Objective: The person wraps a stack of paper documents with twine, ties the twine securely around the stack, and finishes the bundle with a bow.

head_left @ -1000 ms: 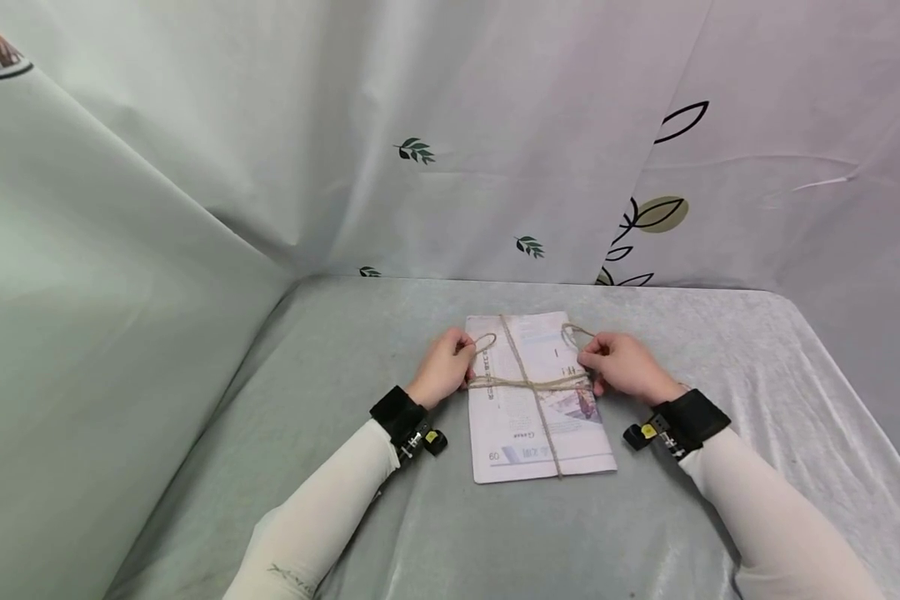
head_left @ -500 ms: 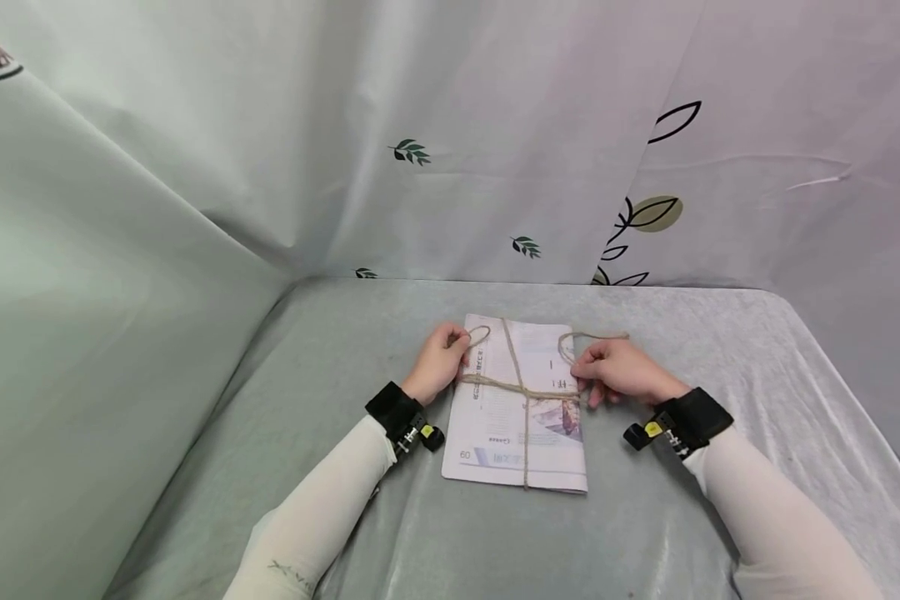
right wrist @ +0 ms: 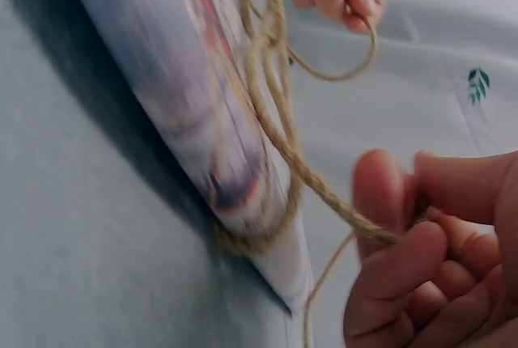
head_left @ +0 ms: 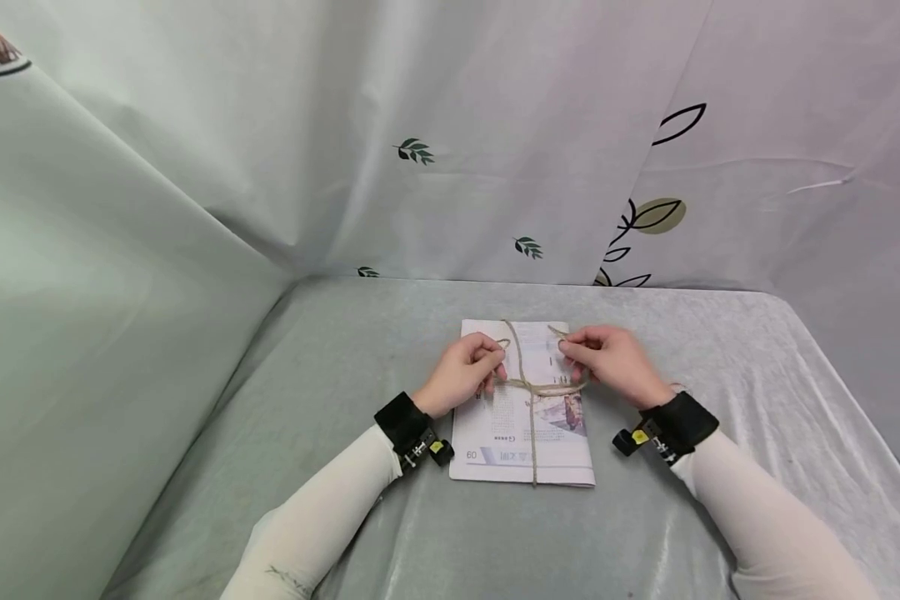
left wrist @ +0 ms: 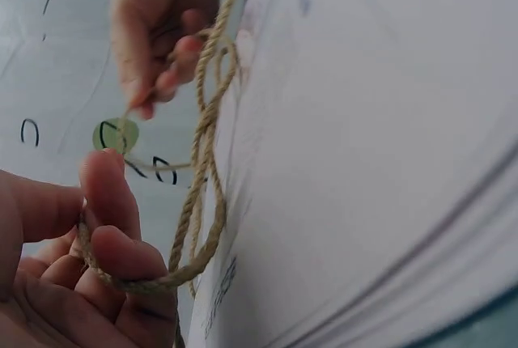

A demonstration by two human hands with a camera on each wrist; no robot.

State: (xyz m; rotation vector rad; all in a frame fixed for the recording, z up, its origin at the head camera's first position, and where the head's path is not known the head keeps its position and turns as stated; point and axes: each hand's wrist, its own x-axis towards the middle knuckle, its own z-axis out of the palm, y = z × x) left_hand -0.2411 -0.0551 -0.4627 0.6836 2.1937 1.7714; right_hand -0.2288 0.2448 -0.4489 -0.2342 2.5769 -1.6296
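A folded newspaper stack (head_left: 495, 429) lies on the grey cloth, with brown twine (head_left: 533, 442) running lengthwise and crosswise over it. The strands meet near its middle, as a loose looped crossing of the twine (left wrist: 212, 113) shows in the left wrist view. Over the stack's left part, my left hand (head_left: 465, 375) pinches one end of the twine between thumb and fingers. On the other side my right hand (head_left: 613, 360) pinches another length of twine (right wrist: 324, 190), drawn taut from the crossing in the right wrist view. Palm-side fingers partly hide both ends.
A grey cloth (head_left: 330, 383) covers the table. Pale curtains with leaf prints (head_left: 457, 217) hang behind it and along the left side. Each wrist carries a black strap (head_left: 401, 423) with a small camera.
Both hands have moved inward over the newspaper stack, closer together. The stack has shifted left and turned slightly. The right hand now grips the twine higher, nearer its end.
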